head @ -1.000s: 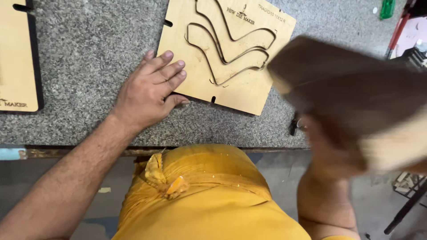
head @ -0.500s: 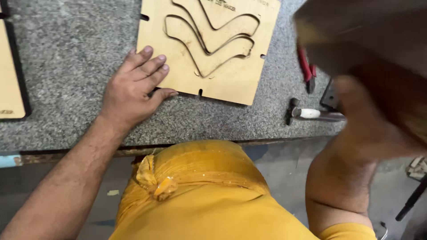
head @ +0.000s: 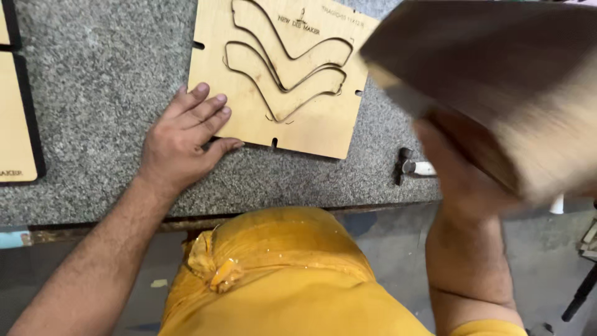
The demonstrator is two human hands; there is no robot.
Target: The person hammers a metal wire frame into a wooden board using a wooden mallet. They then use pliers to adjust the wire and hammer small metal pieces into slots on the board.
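the left hand lies flat, fingers spread, on the speckled granite bench, fingertips touching the pale plywood die board with 2 wavy steel-rule outlines. the right hand grips a blurred wooden block, raised beside the board.

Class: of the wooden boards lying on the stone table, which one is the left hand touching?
The wavy-slotted board, at its lower-left edge; the dark-edged board lies apart.
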